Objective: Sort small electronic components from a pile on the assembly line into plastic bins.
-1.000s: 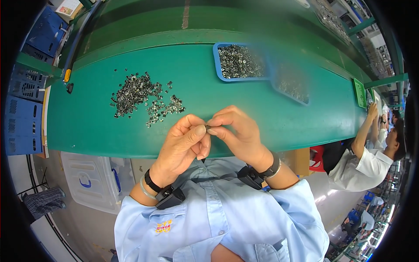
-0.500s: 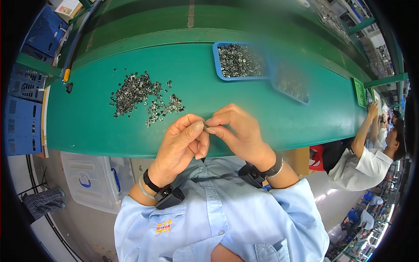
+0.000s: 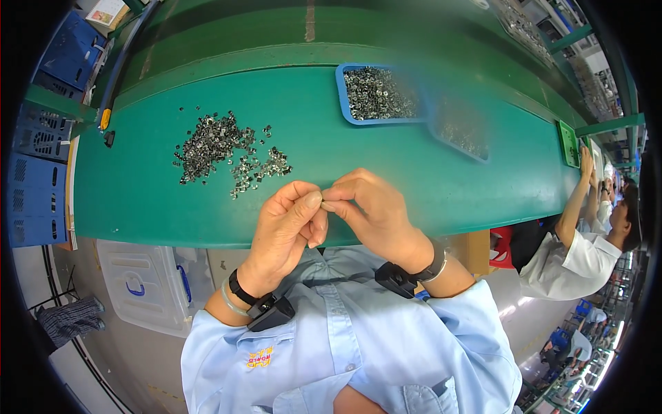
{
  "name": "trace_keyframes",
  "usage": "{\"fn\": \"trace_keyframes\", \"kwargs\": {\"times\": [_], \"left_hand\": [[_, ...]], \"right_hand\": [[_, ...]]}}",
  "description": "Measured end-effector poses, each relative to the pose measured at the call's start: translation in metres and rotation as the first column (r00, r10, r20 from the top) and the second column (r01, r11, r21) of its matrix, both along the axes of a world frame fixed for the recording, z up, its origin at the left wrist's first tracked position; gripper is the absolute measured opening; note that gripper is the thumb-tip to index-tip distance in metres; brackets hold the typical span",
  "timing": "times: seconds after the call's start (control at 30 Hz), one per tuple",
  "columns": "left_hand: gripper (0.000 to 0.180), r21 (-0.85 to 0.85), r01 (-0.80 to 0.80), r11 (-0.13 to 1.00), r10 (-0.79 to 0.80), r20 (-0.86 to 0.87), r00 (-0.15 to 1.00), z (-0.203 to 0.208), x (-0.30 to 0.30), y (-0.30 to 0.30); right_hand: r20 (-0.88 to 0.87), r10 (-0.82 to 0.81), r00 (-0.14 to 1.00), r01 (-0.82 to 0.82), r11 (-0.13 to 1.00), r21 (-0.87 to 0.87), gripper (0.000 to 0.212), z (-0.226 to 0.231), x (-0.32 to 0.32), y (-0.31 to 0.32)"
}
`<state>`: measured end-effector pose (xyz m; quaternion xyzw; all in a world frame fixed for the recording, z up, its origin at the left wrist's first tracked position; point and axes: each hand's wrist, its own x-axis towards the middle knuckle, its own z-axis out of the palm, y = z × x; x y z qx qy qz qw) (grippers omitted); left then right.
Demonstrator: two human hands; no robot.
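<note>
My left hand and my right hand meet fingertip to fingertip over the near edge of the green table. Both are closed in a pinch on a tiny part, almost wholly covered by the thumbs and forefingers. Beyond my left hand lies a loose pile of small black and silver metal pieces. A smaller cluster of the same pieces spreads toward my fingers. Farther off, a blue tray is filled with similar small pieces.
A second tray, blurred, adjoins the blue one. Blue crates stand at the left, near a yellow-handled cutter. A lidded clear plastic box is on the floor. At the right sits a co-worker beside a green tray.
My fingertips have drawn closer together, and the small part between them shows less than before. The piles and trays lie as they were.
</note>
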<state>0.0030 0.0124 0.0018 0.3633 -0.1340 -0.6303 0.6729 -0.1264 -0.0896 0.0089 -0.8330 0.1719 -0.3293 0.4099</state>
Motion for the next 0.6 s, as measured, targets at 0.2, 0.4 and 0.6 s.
{"fn": "trace_keyframes", "kwargs": {"times": [0.2,0.4,0.6], "left_hand": [[0.017,-0.02,0.029,0.999,-0.029,-0.031,0.999,-0.0017,0.0033,0.0],[0.02,-0.051,0.08,0.996,-0.083,-0.057,0.995,-0.0058,0.005,0.0008],[0.021,-0.065,0.07,0.995,-0.073,-0.046,0.996,-0.0034,0.0061,0.0006]], "right_hand": [[0.01,-0.019,1.0,0.019,0.999,0.027,0.016,0.0026,0.0015,0.0019],[0.049,-0.025,0.999,0.026,0.999,-0.024,0.017,0.0043,-0.0001,0.0004],[0.068,-0.045,0.997,0.053,0.992,-0.116,0.016,0.0083,0.0006,-0.0013]]}}
